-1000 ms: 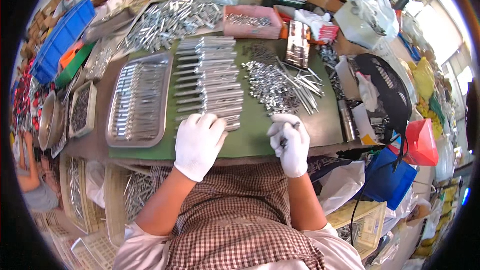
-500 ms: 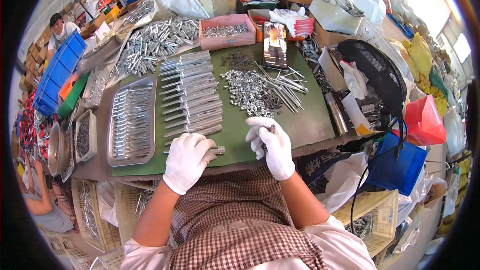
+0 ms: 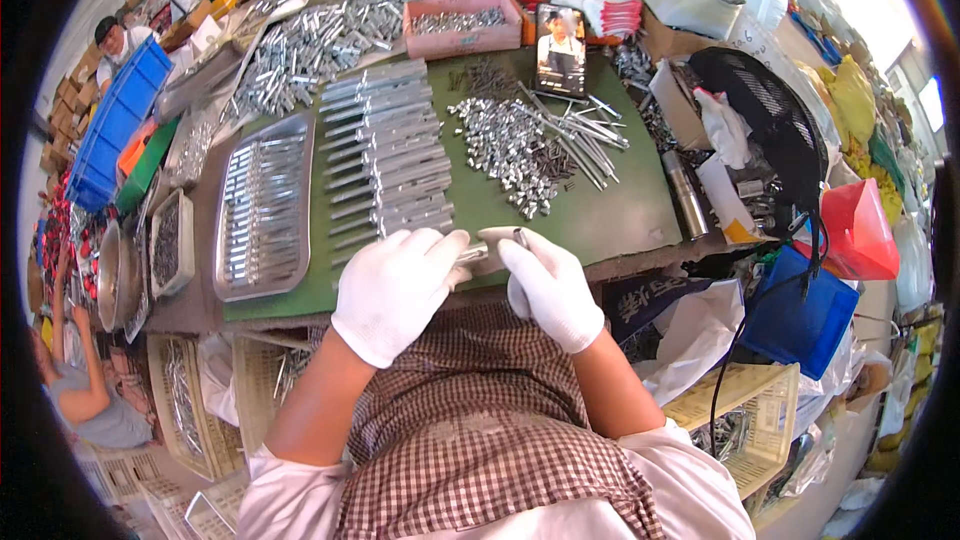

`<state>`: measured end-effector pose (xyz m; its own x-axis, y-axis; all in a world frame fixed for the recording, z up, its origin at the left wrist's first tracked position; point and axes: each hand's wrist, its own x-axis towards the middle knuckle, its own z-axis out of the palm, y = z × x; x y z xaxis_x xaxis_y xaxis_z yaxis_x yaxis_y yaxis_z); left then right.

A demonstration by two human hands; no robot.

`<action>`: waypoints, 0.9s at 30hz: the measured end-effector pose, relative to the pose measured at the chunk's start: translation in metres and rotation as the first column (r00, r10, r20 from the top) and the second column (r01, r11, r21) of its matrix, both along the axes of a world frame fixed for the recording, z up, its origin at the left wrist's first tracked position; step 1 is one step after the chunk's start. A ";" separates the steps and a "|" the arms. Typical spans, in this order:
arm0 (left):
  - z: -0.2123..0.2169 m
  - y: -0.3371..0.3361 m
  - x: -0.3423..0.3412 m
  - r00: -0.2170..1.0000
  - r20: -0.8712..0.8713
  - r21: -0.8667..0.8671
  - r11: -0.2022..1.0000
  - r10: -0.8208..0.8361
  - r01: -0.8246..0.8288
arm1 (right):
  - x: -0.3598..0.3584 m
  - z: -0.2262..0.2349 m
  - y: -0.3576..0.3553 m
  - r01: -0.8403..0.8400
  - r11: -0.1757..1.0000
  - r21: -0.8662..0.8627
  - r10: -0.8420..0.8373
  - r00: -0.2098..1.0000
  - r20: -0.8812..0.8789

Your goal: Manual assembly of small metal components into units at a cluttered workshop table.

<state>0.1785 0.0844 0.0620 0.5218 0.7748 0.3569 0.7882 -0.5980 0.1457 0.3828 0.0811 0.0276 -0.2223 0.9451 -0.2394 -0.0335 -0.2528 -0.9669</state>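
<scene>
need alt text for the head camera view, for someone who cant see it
Two white-gloved hands, left hand and right hand, meet over a small metal rod at the near edge of a green work table. Behind them lie rows of metal tubes, a metal tray and a pile of small silver parts.

Gloved hands (image 3: 470, 285) together, fingers curled

Single head-worn fisheye view, looking steeply down, close over the green bench (image 3: 600, 210), forearms entering from below
</scene>
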 end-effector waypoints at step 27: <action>-0.026 -0.015 0.013 0.989 0.059 -0.135 0.983 0.138 -0.129 | 0.030 -0.010 0.036 0.065 0.835 0.546 -0.363 0.812 0.458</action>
<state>0.1915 0.0696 0.0358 0.3888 0.8778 0.2799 0.8450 -0.4608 0.2714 0.4126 0.1174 0.0176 0.0202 0.9689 0.2467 0.5176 0.2009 -0.8317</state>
